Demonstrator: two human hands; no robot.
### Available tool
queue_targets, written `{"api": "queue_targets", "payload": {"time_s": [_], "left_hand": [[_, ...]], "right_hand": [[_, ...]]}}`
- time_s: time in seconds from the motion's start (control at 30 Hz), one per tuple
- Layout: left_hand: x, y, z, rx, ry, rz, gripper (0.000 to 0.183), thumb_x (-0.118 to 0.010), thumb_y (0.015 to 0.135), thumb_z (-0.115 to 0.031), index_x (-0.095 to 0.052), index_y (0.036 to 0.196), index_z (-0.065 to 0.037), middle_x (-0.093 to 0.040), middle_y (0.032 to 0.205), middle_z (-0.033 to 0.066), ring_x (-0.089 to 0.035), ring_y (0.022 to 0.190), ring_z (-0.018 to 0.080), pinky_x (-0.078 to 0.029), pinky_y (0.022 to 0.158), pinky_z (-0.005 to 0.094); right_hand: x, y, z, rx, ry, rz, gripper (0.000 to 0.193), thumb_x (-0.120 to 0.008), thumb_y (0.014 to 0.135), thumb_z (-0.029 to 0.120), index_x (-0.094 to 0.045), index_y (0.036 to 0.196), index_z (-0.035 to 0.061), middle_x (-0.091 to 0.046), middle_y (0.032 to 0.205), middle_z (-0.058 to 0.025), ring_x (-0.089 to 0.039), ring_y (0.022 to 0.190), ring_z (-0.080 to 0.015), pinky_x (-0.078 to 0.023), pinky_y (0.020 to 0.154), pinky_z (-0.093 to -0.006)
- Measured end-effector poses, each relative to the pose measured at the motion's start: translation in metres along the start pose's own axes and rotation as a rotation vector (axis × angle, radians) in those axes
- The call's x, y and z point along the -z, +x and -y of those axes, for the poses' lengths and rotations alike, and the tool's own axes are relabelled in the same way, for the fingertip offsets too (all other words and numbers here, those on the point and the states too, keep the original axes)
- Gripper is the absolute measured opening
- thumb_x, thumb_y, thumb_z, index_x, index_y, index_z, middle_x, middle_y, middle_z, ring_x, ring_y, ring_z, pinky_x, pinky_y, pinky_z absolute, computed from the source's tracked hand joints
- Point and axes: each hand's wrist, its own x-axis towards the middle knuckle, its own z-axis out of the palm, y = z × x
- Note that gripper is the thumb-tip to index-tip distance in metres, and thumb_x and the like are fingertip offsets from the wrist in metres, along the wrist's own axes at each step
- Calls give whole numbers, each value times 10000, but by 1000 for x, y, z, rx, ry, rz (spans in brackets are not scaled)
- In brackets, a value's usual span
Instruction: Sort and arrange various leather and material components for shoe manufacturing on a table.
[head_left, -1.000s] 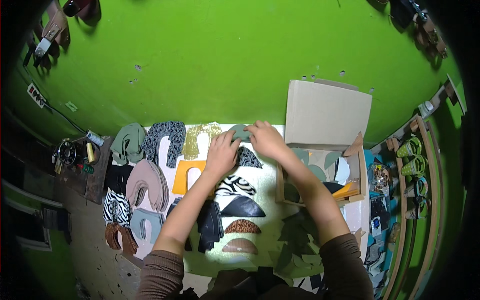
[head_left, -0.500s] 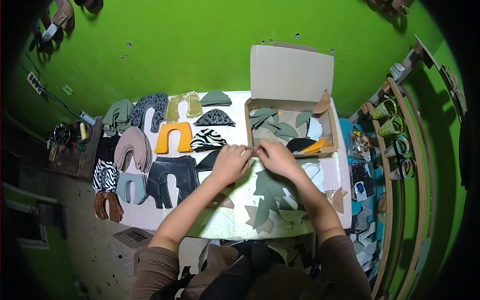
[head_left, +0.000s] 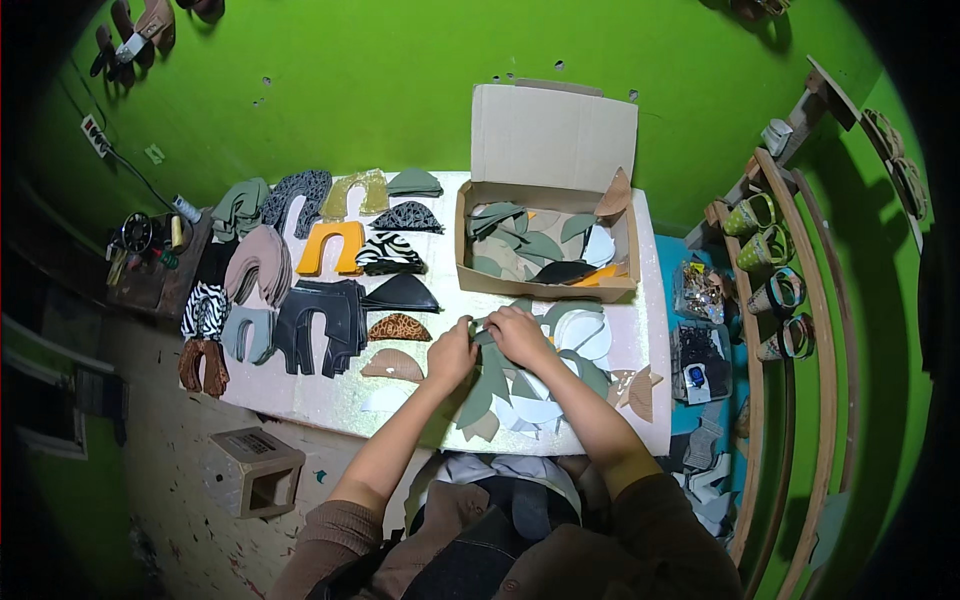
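My left hand [head_left: 455, 352] and my right hand [head_left: 517, 335] are close together in front of the open cardboard box. Fingers of both hands are closed on a small green cut piece [head_left: 483, 330], partly hidden by them. Right below lies a loose pile of green cut pieces [head_left: 487, 385], mixed with white pieces [head_left: 530, 410]. Inside the cardboard box [head_left: 545, 287], its lid standing up, lie green half-moon pieces [head_left: 540, 246], a black piece [head_left: 562, 272] and an orange one [head_left: 600, 276].
Left of my hands stand sorted stacks: black half-moons [head_left: 400, 294], leopard-print half-moons [head_left: 400, 327], tan half-moons [head_left: 393, 365] and black U-shaped pieces [head_left: 320, 320]. Brown scraps [head_left: 633, 390] lie at the table's right edge. A wooden rack with sandals [head_left: 765, 247] is on the right.
Both hands have come from the box's front wall down over the loose pile. The view has shifted, uncovering the leopard-print and tan stacks.
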Motion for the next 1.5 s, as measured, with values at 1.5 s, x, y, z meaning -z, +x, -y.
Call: {"api": "queue_targets", "payload": {"time_s": [1.5], "left_hand": [[56,-22,86,543,-1763,533,335,-405,970,-146,-386,1272,-2,-495,1202,177,-553,1081,243,-479,956,312]], "right_hand": [[-43,-4,65,-547,1152,-134,150,-579,856,64,-569,1002,26,-613,864,-22,-550,727,-78,-425,622,-215]]}}
